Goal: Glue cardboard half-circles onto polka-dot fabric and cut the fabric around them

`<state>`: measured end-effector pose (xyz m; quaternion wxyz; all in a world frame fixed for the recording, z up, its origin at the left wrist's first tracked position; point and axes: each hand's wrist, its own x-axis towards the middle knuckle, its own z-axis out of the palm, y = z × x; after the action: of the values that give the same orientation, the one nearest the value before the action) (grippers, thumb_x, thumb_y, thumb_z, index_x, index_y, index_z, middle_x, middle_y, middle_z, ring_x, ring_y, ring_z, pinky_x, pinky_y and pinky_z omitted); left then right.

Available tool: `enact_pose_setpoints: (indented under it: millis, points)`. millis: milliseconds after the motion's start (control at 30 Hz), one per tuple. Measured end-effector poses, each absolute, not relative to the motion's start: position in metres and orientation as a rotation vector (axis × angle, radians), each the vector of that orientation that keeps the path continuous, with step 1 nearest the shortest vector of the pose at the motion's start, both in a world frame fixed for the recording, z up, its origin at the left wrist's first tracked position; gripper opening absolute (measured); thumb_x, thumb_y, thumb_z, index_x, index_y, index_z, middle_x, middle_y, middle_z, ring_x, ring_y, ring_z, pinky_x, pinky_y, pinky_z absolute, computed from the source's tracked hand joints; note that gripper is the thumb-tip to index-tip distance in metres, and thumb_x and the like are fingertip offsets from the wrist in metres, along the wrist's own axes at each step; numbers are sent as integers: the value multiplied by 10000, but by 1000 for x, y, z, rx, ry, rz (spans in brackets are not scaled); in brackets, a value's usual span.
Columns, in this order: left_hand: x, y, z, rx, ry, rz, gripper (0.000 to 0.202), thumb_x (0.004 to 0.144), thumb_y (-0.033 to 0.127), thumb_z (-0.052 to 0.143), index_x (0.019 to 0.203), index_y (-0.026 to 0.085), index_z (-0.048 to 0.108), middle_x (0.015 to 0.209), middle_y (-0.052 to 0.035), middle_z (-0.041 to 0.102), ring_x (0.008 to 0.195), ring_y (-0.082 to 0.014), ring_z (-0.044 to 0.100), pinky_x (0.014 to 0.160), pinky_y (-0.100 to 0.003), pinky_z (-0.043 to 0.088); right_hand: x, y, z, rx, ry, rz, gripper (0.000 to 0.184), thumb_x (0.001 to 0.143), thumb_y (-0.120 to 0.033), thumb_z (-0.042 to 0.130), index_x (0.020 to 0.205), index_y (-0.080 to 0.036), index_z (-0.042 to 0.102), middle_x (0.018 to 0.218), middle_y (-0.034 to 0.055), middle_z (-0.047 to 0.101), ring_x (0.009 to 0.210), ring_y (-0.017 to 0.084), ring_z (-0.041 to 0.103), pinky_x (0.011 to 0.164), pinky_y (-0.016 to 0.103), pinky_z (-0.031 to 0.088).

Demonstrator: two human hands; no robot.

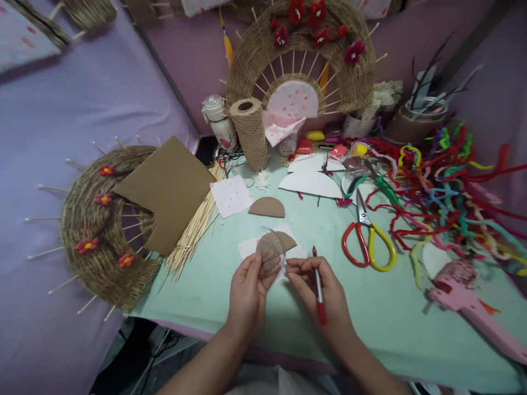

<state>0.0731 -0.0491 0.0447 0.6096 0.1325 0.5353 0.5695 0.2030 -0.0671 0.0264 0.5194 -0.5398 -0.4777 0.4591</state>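
My left hand (246,291) pinches a clear plastic protractor (269,252) between thumb and fingers, held above the table. My right hand (329,293) has a red-capped marker (318,291) tucked among its fingers, and its fingertips are at the protractor's right edge; whether they touch it I cannot tell. Behind the protractor, a brown cardboard half circle (288,242) lies on a dotted white cloth piece (297,252), both partly hidden. Farther back sit a second cardboard half circle (267,207) and another dotted cloth square (231,196).
Scissors (363,233) with red and yellow handles lie right of my hands. A pink glue gun (465,307) and tangled pipe cleaners (444,186) are farther right. Thin sticks (193,236), brown card (173,186) and a woven twine fan (90,219) lie left. A twine spool (251,137) stands behind.
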Motion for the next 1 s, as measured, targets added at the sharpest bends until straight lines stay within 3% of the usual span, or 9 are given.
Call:
enact_pose_setpoints:
  millis: [167,333,400,500,600,667,833,1000]
  points:
    - [88,-62,40,322,1195,1271,272,753,393,733,857,163,632,918,-75,715,899,-198,694,841,-362,577,198,-68,25,-1361,-1105,921,259,802,-285,697,852,-244,446,965,66,674,678,164,691,634,322,596]
    - [88,-69,43,316,1162,1193,300,780,397,701,976,176,650,1040,-97,703,931,-185,679,835,-331,574,198,-73,22,-1429,-1309,602,233,824,-273,679,872,-245,453,1102,115,647,893,222,697,732,380,582]
    - [85,-69,45,294,1167,1137,348,770,358,724,1051,168,643,1084,-102,689,960,-186,677,840,-319,568,199,-75,22,-1458,-1364,619,200,841,-263,654,845,-244,455,1133,125,663,915,225,700,745,380,580]
    - [75,-70,43,374,1176,1003,476,758,305,743,1186,162,591,1027,-85,678,948,-192,681,857,-339,561,203,-76,21,-1470,-1303,784,199,845,-273,641,812,-241,447,1128,130,685,771,184,710,660,327,586]
    - [58,-73,35,695,1277,903,601,772,283,714,1320,178,491,892,-37,662,843,-172,682,814,-350,569,207,-75,20,-1433,-1172,936,229,831,-310,661,800,-238,446,1070,132,706,708,173,701,594,291,580]
    - [47,-74,29,1083,1436,922,552,829,261,643,1347,197,464,965,-60,670,873,-176,674,809,-352,568,208,-73,20,-1442,-1136,944,248,817,-317,680,782,-236,448,1023,126,714,750,193,704,607,299,582]
    - [34,-67,25,2147,1484,913,302,904,135,511,1183,205,606,1131,-110,650,1075,-217,604,930,-408,521,205,-69,19,-1519,-1177,826,228,810,-301,677,777,-235,462,1025,98,691,695,172,672,633,316,580]
    - [38,-48,22,2433,1421,859,321,912,78,467,1196,146,600,1204,-143,632,1135,-231,578,963,-404,512,201,-67,14,-1557,-1239,723,191,817,-287,653,777,-234,474,1006,84,669,724,177,662,637,314,576]
